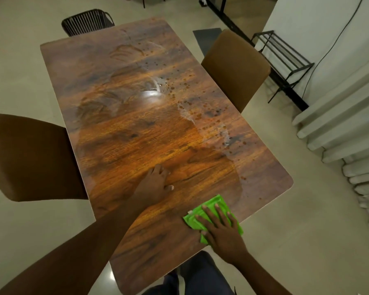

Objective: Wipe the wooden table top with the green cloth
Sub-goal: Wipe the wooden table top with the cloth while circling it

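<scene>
Our right hand (223,229) presses the cloth (210,204) flat under straight, spread fingers (219,212), near the edge of the tabletop (136,135). Our left hand (156,180) rests beside it, fingers relaxed on bare wood. Beyond both lie droplets (180,90).

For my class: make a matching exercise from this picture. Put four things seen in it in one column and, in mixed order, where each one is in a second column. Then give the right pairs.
Things
1. folded green cloth
2. left hand
3. black wire-backed chair
4. scattered water drops

Places
A. beyond the far end of the brown wooden table
B. on the wood near the tan padded chair
C. pressed under the right hand, by the table's near edge
D. flat on bare wood, left of the cloth

Pairs: 1-C, 2-D, 3-A, 4-B
</scene>
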